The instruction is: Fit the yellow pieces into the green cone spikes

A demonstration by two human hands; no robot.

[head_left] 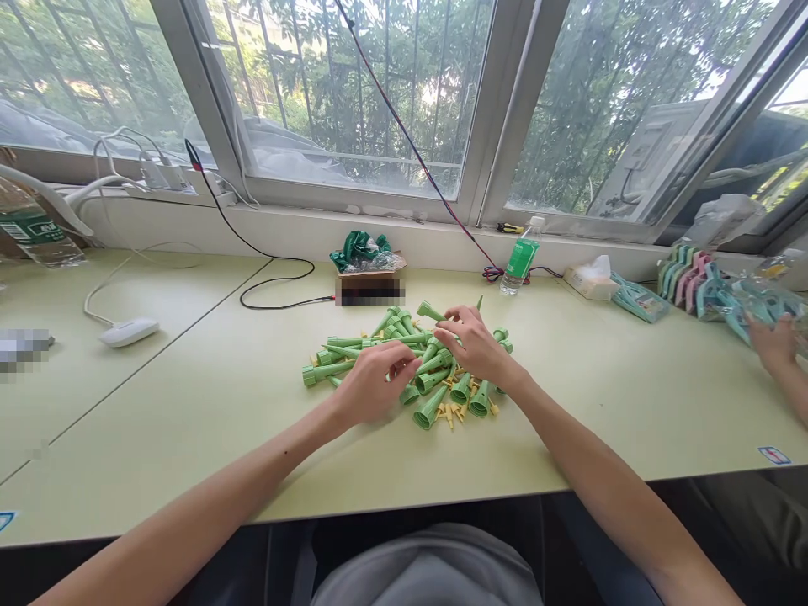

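Here's the pale yellow-green tabletop (220, 438), and in the middle of it lies a loose heap of light green, cone-shaped plastic spikes (427, 412), mixed with small yellow plastic pieces (450, 414). No common direction in this heap! At the near edge, one spike runs on a slant, wide threaded end toward the person and to the left, narrow end away to the right. Just beside it, a ribbed green plastic cone (480, 401) has its wide mouth facing the person, long axis running almost straight away. Over on the left edge, a long green plastic spike with a ridged cap (310, 376) lies nearly crosswise, cap to the left, shaft to the right. In comes the bare left hand (379, 379) at the heap's left side, fingers curled, thumb and forefinger close together; whether they grip anything, I cannot tell. And the bare right hand (475, 341), over the far side, fingers bent and slightly spread, fingertips right at a single tapered green plastic cone (431, 310): wide end out to the left and away, narrowing rightward to the fingers. Pinched or merely touched, I cannot tell. Beyond the heap sits a small cardboard box (369, 276) topped with crumpled green plastic (361, 249); far right, another person's hand (776, 341) is at some pale teal plastic hangers (713, 290).
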